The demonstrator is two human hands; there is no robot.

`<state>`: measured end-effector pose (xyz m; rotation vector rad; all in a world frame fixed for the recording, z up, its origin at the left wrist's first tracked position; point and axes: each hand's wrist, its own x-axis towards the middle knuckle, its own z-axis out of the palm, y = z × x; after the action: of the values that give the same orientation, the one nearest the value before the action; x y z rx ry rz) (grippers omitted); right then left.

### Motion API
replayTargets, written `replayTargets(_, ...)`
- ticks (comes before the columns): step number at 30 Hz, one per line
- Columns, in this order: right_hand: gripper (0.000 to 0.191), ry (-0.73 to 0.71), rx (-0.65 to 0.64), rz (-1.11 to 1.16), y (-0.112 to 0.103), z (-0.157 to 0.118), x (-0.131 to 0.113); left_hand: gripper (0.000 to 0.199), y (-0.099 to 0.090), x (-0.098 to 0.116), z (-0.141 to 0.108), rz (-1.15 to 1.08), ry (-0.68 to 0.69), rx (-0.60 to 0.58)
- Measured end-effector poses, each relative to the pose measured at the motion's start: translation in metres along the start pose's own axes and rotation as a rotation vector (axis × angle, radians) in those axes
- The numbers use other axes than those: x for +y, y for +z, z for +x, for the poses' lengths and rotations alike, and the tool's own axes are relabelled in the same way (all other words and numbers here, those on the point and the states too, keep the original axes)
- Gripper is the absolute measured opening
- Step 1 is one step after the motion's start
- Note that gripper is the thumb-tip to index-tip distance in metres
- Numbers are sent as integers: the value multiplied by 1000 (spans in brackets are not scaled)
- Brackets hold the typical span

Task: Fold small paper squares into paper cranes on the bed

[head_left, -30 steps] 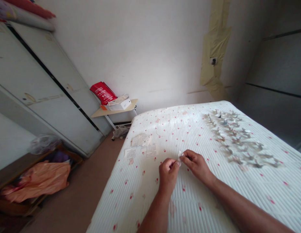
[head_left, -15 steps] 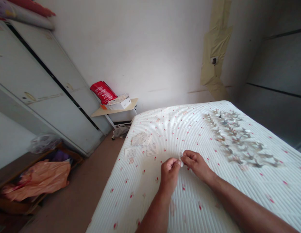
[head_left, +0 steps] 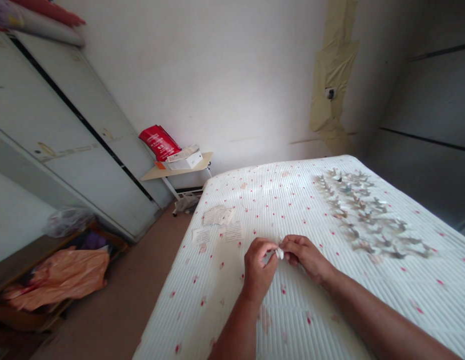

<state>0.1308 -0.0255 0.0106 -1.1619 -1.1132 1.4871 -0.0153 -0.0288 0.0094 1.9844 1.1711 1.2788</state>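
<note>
A small white piece of folded paper [head_left: 279, 253] is between my two hands, above the bed. My right hand [head_left: 302, 254] pinches it from the right with thumb and fingers. From the left, the thumb and forefinger tips of my left hand [head_left: 259, 264] close on its edge, with a gap between the finger and thumb behind the tips. Most of the folded shape is covered by fingers. Rows of small folded paper birds [head_left: 363, 212] stand on the bed to the right. Printed paper squares [head_left: 233, 231] lie to the left.
The bed [head_left: 288, 312] has a ribbed white cover with red dots. Beyond its far left corner, a small table [head_left: 157, 174] carries a red bag [head_left: 160, 142] and a white box [head_left: 185, 161]. White cabinets [head_left: 63, 125] stand at left, near an orange plastic bag [head_left: 67, 272].
My left hand has opened its curl, and the forefinger now arches over toward the paper with the thumb lower. My right fingers have shifted slightly on the folded paper.
</note>
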Motion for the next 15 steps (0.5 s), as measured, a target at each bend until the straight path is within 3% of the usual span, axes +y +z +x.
replayTargets(5,29,-54,-34,-143,-2,-1,-3,11,-4,0,0,20,43,20)
replayTargets(12,14,-461,9,-410,-12,-3,-3,5,-2,-4,0,-99,-104,56)
replayTargets(15,11,-527,-40,-486,-11,-4,-3,8,0,-6,-1,-169,-208,20)
